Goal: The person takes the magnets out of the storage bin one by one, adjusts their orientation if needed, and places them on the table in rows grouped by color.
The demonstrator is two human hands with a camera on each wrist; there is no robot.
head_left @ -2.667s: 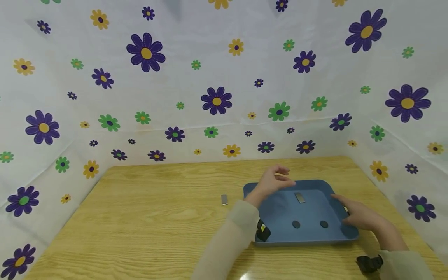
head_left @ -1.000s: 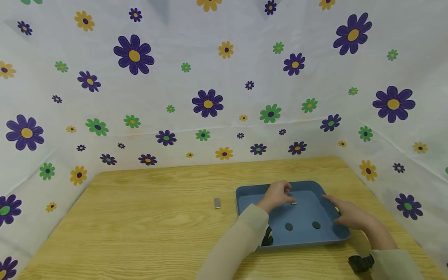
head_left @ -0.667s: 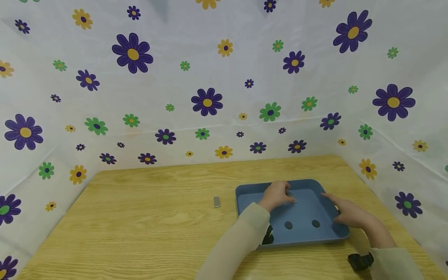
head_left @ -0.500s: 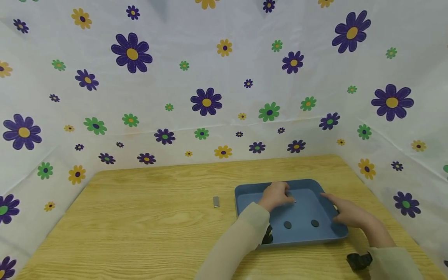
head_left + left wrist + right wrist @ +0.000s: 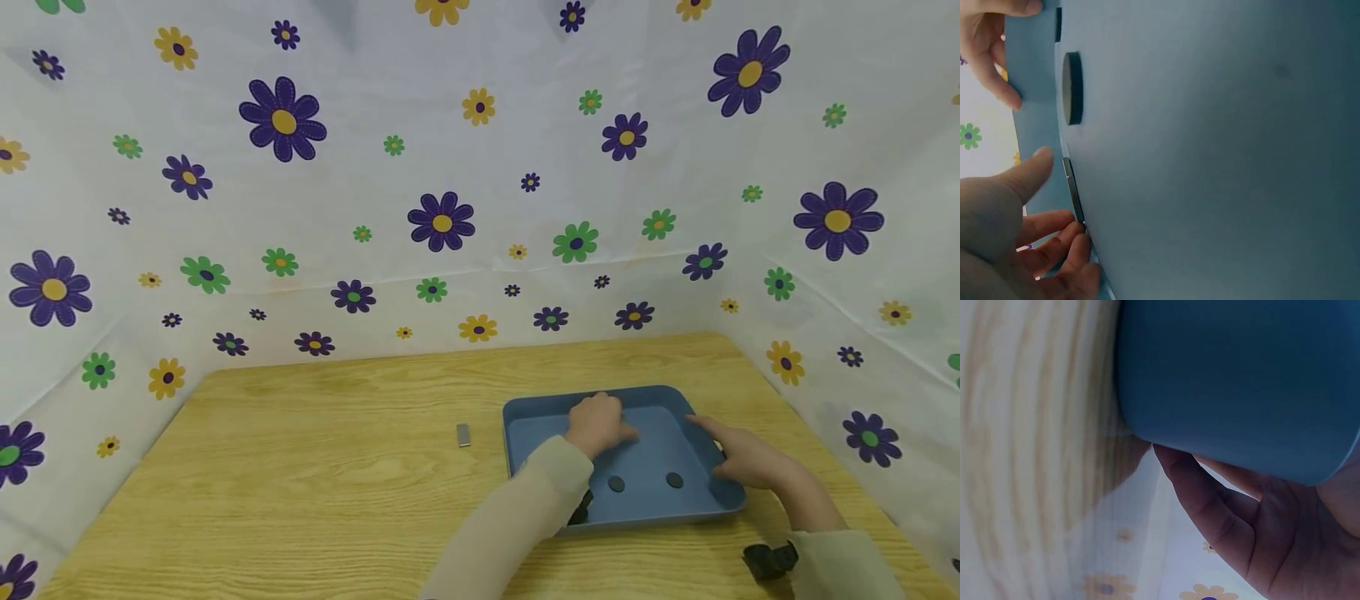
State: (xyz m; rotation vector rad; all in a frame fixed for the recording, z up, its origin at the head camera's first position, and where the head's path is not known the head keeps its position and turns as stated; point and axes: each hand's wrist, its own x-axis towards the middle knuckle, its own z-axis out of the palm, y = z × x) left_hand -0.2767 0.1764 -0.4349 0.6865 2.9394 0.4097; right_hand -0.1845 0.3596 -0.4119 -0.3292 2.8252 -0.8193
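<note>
In the head view my left hand [image 5: 598,425] is low inside the blue tray [image 5: 645,515]. The left wrist view shows a thin, dark-edged, flat rectangular piece [image 5: 1074,190] on the tray floor; the fingertips are at one end of it, while the thumb stands apart. In the head view this piece is hidden by the hand. My right hand [image 5: 757,460] grips the tray's right side, thumb at the rim and fingers outside the wall, as the right wrist view also shows. Two dark round discs, one left [image 5: 617,483] and one right [image 5: 675,480], lie in the tray's near half.
A small grey rectangular piece [image 5: 463,435] lies on the wood-grain table [image 5: 315,467], left of the tray. A white flower-print cloth [image 5: 420,167] stands behind and at both sides. A black wrist device [image 5: 771,562] is on the right forearm.
My left hand came down into the tray over the rectangular piece, whose end showed by the thumb half a second ago and is now hidden. The thumb has since straightened. My right hand keeps its grip.
</note>
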